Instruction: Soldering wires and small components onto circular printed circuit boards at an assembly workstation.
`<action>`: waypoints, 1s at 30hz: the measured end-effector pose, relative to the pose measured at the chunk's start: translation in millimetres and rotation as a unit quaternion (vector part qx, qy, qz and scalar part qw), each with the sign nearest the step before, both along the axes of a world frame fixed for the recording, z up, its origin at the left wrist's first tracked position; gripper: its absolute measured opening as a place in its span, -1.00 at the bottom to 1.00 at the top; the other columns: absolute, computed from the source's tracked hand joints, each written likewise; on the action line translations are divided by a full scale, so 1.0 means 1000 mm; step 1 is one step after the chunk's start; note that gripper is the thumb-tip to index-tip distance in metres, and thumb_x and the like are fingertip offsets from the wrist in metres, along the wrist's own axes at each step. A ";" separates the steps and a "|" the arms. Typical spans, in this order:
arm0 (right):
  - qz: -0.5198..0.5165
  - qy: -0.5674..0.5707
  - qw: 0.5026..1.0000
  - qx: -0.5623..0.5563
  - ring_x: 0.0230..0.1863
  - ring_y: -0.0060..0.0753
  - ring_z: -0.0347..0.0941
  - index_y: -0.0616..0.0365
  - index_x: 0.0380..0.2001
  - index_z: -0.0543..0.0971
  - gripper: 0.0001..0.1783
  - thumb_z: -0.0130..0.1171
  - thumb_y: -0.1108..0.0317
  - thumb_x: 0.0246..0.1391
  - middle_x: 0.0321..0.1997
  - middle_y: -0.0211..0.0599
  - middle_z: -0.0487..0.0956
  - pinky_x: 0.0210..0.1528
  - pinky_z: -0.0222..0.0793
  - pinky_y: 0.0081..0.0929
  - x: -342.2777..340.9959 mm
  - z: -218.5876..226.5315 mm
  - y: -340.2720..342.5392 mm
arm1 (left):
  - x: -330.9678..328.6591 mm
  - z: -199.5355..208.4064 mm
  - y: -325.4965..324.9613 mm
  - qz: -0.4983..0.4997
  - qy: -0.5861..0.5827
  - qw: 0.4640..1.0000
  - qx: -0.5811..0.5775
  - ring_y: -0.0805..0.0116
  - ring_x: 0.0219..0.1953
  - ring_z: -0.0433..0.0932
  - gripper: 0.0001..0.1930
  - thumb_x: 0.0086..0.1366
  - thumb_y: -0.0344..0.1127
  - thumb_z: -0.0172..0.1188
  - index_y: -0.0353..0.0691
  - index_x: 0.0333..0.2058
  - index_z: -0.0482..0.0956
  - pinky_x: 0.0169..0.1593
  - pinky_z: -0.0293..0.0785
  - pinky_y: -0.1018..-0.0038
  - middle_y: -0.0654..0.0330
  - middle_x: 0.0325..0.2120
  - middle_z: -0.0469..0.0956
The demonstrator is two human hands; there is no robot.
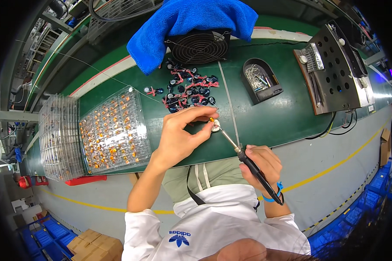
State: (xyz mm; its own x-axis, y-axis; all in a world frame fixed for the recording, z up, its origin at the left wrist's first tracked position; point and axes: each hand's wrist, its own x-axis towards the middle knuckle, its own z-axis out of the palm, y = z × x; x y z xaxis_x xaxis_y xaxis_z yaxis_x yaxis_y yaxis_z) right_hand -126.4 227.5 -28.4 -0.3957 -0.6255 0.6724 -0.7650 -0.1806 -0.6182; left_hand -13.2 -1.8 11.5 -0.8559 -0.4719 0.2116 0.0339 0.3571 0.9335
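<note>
My left hand (183, 132) is closed, its thumb and fingertips pinching a small round whitish part (215, 126) with an orange tab, just above the green bench near its front edge. My right hand (265, 164) grips a black-handled soldering iron (250, 163) like a pen. The iron's metal tip points up and left and reaches the round part; whether it touches cannot be made out. Just beyond my left hand lies a loose pile of dark round components (189, 89) with red and white wires.
A clear plastic tray (139, 102) of small orange-tabbed parts lies at left, beside stacked clear trays (59, 137). A blue towel (196, 17) drapes over a black fan (200, 48). Rightward are a black bin (272, 92) with thin metal pieces and a metal box (335, 74) with holes.
</note>
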 end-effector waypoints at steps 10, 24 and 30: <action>-0.005 0.007 1.000 0.009 -0.37 -0.01 0.66 0.37 -0.14 0.68 -0.53 0.54 0.49 -0.21 -0.36 -0.09 0.68 -0.20 0.70 -0.23 0.001 0.000 -0.001 | -0.001 0.001 0.002 -0.005 0.002 1.000 -0.013 0.28 -0.14 0.78 -0.69 0.23 -0.65 0.31 -0.38 -0.04 0.69 0.01 0.72 0.43 0.07 -0.17 0.76; 0.001 -0.005 1.000 -0.004 -0.34 0.04 0.68 0.40 -0.14 0.67 -0.52 0.55 0.48 -0.21 -0.35 -0.04 0.68 -0.19 0.69 -0.19 0.000 -0.002 0.001 | -0.002 0.004 0.003 0.000 0.008 0.999 -0.038 0.30 -0.18 0.78 -0.72 0.22 -0.66 0.31 -0.39 -0.07 0.69 -0.05 0.72 0.45 0.08 -0.20 0.76; -0.001 -0.013 1.000 -0.008 -0.31 0.07 0.69 0.40 -0.14 0.66 -0.51 0.56 0.47 -0.21 -0.35 -0.03 0.67 -0.19 0.69 -0.18 0.001 -0.004 0.003 | 0.001 0.004 0.001 -0.015 -0.004 1.000 -0.003 0.30 -0.11 0.77 -0.70 0.24 -0.65 0.32 -0.41 -0.02 0.67 0.04 0.70 0.43 0.04 -0.14 0.75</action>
